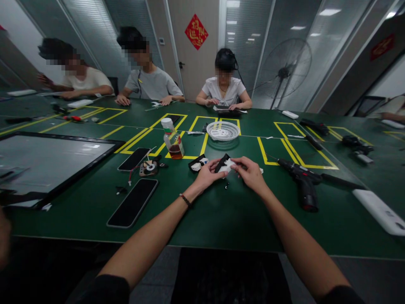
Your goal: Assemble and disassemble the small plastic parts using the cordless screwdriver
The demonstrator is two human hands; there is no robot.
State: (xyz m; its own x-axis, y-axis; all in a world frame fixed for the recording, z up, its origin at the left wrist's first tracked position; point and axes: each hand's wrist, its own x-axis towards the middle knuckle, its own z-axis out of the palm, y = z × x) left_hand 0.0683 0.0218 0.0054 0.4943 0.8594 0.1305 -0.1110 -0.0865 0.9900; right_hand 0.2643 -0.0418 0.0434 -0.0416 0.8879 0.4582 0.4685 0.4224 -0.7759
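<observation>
Both of my hands meet over the middle of the green table (221, 215). My left hand (207, 173) is closed around a small black and white part (225, 164), with a thin black piece sticking up from it. My right hand (249, 171) pinches the same part from the right side. A tiny dark bit (226, 185) lies on the table just below my hands. Another small black and white piece (198, 164) lies just left of my left hand.
Two dark phones (133, 202) (134, 158), a small circuit part with wires (148, 168), a bottle of brown liquid (172, 141) and a large screen panel (47, 162) lie left. A white round grille (223, 130) sits ahead. A black power screwdriver (302, 179) and a white device (379, 211) lie right. Three people sit across.
</observation>
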